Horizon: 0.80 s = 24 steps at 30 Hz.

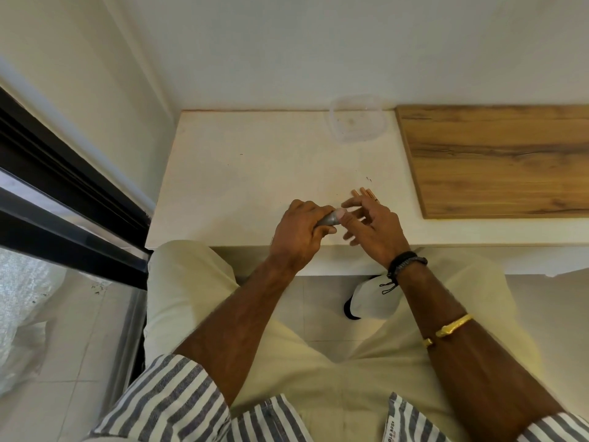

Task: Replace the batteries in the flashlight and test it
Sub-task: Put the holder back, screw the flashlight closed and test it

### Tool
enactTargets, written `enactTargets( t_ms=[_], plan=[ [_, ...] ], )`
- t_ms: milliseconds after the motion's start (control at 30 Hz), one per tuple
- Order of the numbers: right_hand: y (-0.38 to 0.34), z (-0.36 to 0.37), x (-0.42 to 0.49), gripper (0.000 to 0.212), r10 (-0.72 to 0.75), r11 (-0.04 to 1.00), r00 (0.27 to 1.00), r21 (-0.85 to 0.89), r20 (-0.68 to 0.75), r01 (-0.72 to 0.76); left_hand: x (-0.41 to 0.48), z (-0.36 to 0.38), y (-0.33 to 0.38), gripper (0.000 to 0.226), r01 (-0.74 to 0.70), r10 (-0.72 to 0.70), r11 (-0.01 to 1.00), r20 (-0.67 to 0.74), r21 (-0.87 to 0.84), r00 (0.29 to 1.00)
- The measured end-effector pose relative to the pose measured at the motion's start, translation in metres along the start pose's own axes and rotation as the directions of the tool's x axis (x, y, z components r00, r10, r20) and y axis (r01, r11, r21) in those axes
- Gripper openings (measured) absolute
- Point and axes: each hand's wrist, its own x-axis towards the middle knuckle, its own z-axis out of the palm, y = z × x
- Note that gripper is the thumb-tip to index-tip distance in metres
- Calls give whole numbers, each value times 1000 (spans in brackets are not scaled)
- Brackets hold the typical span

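Grey flashlight (pixel 330 220) gripped in left hand (pixel 299 232), right hand (pixel 373 229) spread, empty

You have a white table (pixel 255 173) in front of you, set into the corner against a pale wall (pixel 287 43). A clear plastic container (pixel 357 119) stands at the table's far edge, touching or nearly touching the wall. Just to its right lies a wood-grain board (pixel 497 161), flat on the table and running out of view on the right. A few small dark specks (pixel 369 179) mark the surface near the middle. To your left a dark window frame (pixel 63 199) slants across, with crumpled translucent plastic sheeting (pixel 22 317) below it. Under the table the floor is pale tile (pixel 322 301), and a white shoe with black trim (pixel 373 298) rests there.
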Motion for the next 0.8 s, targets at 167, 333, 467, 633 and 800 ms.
enactTargets(
  t_ms=[167,333,467,633,800],
  plan=[
    [4,0,2,26,-134,991,991,19,22,134,0,-2,-1,34,32,-32,999,10,-6,999],
    [1,2,2,35,-59,989,998,-135,-29,54,-1,0,0,33,-3,3,1000,16,-1,1000],
    [-1,3,-1,59,21,979,997,-201,-70,-35,-1,2,2,35,-35,34,999,31,17,999],
    [-1,-3,0,26,-44,998,997,57,59,41,0,-1,-1,34,36,-36,999,8,7,999],
    [2,-2,1,22,-91,996,995,-8,52,91,0,-2,-2,33,43,-43,999,17,7,999]
  ],
)
